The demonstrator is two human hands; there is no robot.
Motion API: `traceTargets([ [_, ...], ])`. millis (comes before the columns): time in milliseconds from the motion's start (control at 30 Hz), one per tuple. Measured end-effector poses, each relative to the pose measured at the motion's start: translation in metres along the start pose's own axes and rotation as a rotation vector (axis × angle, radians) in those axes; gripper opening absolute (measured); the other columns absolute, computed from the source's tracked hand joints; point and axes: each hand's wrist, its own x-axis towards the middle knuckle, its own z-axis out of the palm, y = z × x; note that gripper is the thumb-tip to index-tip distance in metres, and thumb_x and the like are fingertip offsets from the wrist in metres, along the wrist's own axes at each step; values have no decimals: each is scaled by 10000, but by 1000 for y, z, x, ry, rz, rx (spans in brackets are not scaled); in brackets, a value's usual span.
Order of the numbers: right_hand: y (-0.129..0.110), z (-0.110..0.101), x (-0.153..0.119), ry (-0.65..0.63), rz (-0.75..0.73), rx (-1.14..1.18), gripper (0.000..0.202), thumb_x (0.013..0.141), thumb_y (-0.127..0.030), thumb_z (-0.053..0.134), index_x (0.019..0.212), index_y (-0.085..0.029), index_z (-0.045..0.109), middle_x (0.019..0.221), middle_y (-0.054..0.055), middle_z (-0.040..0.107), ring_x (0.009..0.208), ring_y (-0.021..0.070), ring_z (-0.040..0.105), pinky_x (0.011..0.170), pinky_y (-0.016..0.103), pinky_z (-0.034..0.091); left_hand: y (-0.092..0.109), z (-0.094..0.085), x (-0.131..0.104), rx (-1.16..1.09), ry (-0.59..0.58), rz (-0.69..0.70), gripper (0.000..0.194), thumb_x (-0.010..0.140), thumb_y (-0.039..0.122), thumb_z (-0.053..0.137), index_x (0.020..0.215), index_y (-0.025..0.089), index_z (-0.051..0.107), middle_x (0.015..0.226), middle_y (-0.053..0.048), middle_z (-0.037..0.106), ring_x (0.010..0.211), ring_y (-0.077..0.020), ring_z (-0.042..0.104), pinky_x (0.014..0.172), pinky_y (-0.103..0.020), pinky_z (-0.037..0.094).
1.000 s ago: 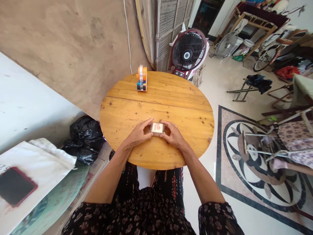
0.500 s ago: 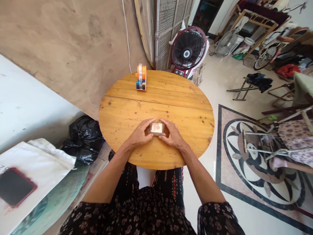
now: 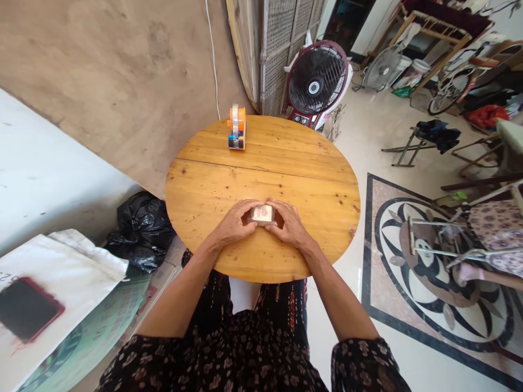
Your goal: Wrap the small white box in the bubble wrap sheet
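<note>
A small pack (image 3: 262, 213), rectangular and pale on top with a reddish mark, lies near the front of the round wooden table. It looks wrapped in clear plastic; what is inside cannot be made out. My left hand (image 3: 238, 222) curves around its left end, fingertips at the far edge and thumb at the near edge. At the right end my right hand (image 3: 287, 223) grips it the same way, fingers bent and thumb in front. Both hands rest low at the tabletop. Beyond them, near the far edge, stands an orange and blue tape dispenser (image 3: 237, 128) with a roll of tape.
The round wooden table (image 3: 261, 169) is in front of me. Behind it stands a dark red fan (image 3: 316, 81). A black plastic bag (image 3: 141, 231) and a phone (image 3: 29, 309) on white cloth are at the left. Another person's leg (image 3: 486, 275) shows at the right edge.
The view has shifted very slightly. My fingers have closed in a little at the far side of the pack, which stays in the same place between both hands.
</note>
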Motion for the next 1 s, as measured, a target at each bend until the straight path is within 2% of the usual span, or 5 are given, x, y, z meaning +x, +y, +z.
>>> traceTargets([
  [300, 0, 0, 0, -5, 13, 5, 632, 783, -381, 687, 1363, -270, 461, 1369, 91, 538, 1275, 281, 463, 1064, 476, 328, -2, 3, 4, 26, 43, 13, 516, 641, 106, 538, 1142, 208, 604, 1174, -68, 639, 1106, -242, 589, 1006, -414, 458],
  [600, -1, -1, 0, -2, 2, 5, 675, 792, -362, 680, 1404, -282, 407, 1405, 84, 514, 1283, 275, 461, 1065, 479, 329, -1, 4, 0, 67, 51, 22, 579, 676, 84, 523, 1240, 215, 534, 1225, -77, 606, 1131, -226, 572, 1021, -409, 450],
  [800, -1, 0, 0, 7, -5, 8, 658, 796, -366, 672, 1397, -279, 418, 1389, 83, 527, 1273, 277, 470, 1065, 476, 331, -4, 6, 1, 59, 87, 101, 506, 671, 85, 533, 1156, 216, 594, 1202, -79, 625, 1150, -232, 569, 1039, -432, 441],
  [900, 0, 0, 0, 4, -1, 8, 683, 803, -400, 658, 1417, -276, 387, 1407, 89, 508, 1292, 286, 455, 1069, 488, 330, -5, 6, 0, 74, 60, 46, 579, 679, 98, 530, 1244, 223, 544, 1263, -83, 590, 1193, -240, 544, 1055, -444, 429],
  [1000, 1, -1, 0, 11, 2, 2, 766, 785, -437, 670, 1449, -260, 330, 1438, 107, 470, 1318, 300, 430, 1074, 498, 328, -7, 5, -3, 67, 55, -12, 732, 683, 132, 560, 1394, 202, 401, 1374, -121, 500, 1263, -265, 492, 1072, -453, 414],
])
